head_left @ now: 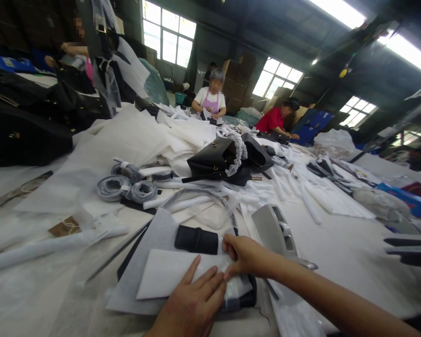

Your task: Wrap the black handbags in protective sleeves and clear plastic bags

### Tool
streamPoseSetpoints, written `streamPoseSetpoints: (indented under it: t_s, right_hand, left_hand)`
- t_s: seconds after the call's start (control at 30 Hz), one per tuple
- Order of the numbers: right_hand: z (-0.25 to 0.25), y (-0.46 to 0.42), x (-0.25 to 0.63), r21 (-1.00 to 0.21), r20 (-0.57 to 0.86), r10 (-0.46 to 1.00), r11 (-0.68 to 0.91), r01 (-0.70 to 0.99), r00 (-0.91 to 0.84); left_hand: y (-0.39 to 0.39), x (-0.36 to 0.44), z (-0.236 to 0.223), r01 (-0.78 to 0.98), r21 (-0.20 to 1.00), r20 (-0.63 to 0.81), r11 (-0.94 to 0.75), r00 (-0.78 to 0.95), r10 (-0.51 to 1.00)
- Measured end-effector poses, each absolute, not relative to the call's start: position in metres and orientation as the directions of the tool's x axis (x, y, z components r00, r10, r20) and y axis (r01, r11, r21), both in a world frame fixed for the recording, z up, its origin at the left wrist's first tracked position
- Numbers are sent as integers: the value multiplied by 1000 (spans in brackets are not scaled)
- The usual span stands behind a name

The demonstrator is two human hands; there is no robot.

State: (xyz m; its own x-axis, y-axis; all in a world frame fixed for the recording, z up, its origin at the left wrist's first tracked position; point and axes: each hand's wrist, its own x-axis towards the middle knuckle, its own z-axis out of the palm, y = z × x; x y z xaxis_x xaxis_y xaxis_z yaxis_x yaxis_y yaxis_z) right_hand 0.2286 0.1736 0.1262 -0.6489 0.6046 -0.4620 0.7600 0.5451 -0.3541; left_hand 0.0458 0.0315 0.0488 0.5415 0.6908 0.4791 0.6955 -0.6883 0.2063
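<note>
My left hand [194, 299] lies with fingers spread on a folded white wrapping sheet [164, 274]. Just right of it, my right hand [245, 255] is closed in a pinch at the sheet's right end; what its fingers hold is hidden. The sheet covers part of a black bag piece [195, 238], whose dark band shows above it. Clear plastic [236, 288] wraps another dark part at the lower right. Beneath everything is a larger grey-white sheet [136, 285]. A grey tape dispenser [264, 222] stands beyond my right wrist.
Coiled wrapped straps [114, 188] lie at left centre. Behind them are a black handbag [210, 159] and piled white paper [136, 135]. A brown tag [66, 226] and a wrapped roll [49, 245] lie left. Co-workers [212, 100] are across the table.
</note>
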Motion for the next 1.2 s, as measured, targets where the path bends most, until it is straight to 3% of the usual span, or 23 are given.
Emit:
streamPoseSetpoints:
  t_s: [0.13, 0.23, 0.37, 0.43, 0.53, 0.6, 0.67, 0.8, 0.87, 1.0, 1.2]
  right_hand:
    - [111, 183, 230, -429, -469, 610, 475, 769, -638]
    - [121, 180, 231, -445, -398, 654, 476, 759, -643]
    - [127, 137, 243, -414, -131, 791, 504, 758, -597]
    - [114, 104, 253, -390, 26, 792, 570, 723, -610]
    - [80, 61, 267, -118, 308, 607, 788, 604, -733]
    - [58, 47, 270, 60, 387, 519, 811, 582, -762]
    - [45, 45, 269, 149, 421, 485, 797, 586, -766]
    - [44, 54, 266, 187, 440, 448, 802, 568, -778]
    - [47, 58, 266, 191, 455, 419, 816, 546, -785]
    - [52, 75, 269, 218, 483, 326, 854, 472, -813]
    - [65, 110, 278, 184, 437, 285, 900, 395, -853]
  left_hand:
    - [30, 47, 53, 688, 269, 432, -674, 539, 723]
    - [29, 45, 61, 671, 351, 343, -652, 556, 757]
    - [28, 42, 70, 650, 452, 247, -610, 566, 787]
    - [28, 41, 73, 640, 481, 234, -599, 565, 791]
    - [27, 41, 75, 639, 487, 245, -595, 554, 796]
    - [25, 37, 76, 653, 444, 275, -613, 552, 787]
    - [22, 25, 78, 678, 320, 324, -662, 578, 749]
    - [10, -29, 86, 726, -59, 298, -686, 668, 682]
    - [4, -57, 90, 729, -169, 226, -663, 683, 694]
    - [1, -77, 87, 740, -221, 161, -635, 670, 725]
    - [8, -53, 64, 768, -240, 251, -594, 640, 726]
